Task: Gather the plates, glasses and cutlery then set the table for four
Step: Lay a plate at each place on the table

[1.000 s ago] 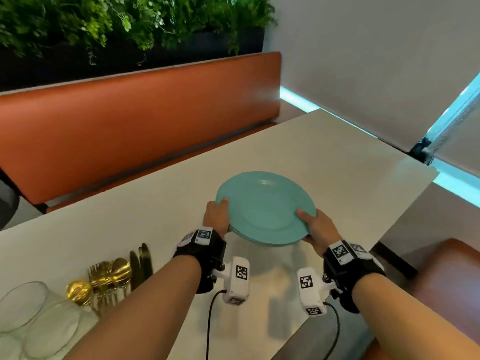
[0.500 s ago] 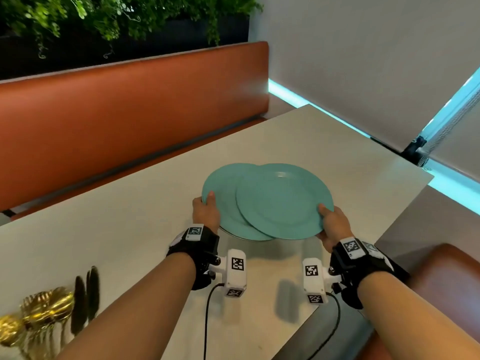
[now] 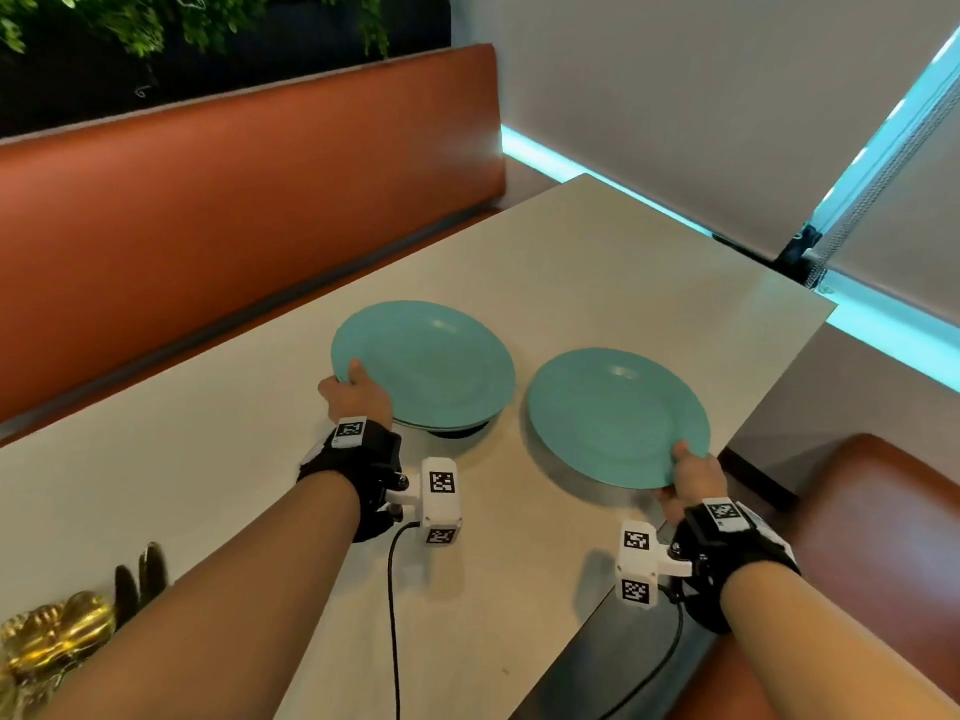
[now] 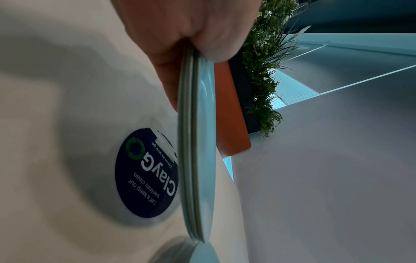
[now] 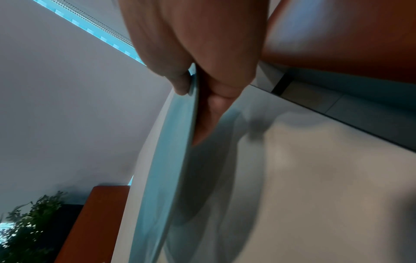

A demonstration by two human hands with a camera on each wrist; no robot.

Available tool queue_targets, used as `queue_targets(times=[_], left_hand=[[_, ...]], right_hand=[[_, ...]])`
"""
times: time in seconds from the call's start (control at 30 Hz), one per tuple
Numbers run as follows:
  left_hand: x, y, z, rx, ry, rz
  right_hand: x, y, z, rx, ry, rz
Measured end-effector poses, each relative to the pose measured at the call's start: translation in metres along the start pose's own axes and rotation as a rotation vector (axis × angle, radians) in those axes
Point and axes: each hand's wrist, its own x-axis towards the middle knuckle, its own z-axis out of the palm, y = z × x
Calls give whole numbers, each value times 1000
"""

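Observation:
My left hand (image 3: 355, 389) grips the near-left rim of a stack of teal plates (image 3: 423, 363), held a little above the pale table (image 3: 597, 262). The left wrist view shows the stack of plates (image 4: 198, 142) edge-on, thumb on top, fingers below. My right hand (image 3: 688, 472) pinches the near rim of a single teal plate (image 3: 615, 413) held over the table's right part near its edge. In the right wrist view the single plate (image 5: 171, 160) is pinched between the thumb and the fingers beneath it.
Gold cutlery (image 3: 57, 631) lies bunched at the table's near-left corner. A round dark-blue sticker (image 4: 146, 174) sits on the table under the stack. An orange bench back (image 3: 234, 200) runs along the far side; another orange seat (image 3: 872, 511) is at right.
The right hand has slid the top plate off the stack and carried it right; the two are now fully apart. The left hand keeps the remaining stack. The view has shifted right, and the glasses have left the frame.

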Motion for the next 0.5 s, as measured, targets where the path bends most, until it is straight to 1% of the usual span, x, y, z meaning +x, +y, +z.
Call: queue_targets(times=[0.27, 0.4, 0.5], left_hand=[[2, -2, -20, 4, -20, -3], [3, -3, -31, -7, -30, -5], [3, -3, -39, -11, -29, -2]], right_hand=[[-9, 30, 8, -70, 56, 3], [-19, 39, 12, 3, 57, 108], [-27, 42, 12, 28, 66, 146]])
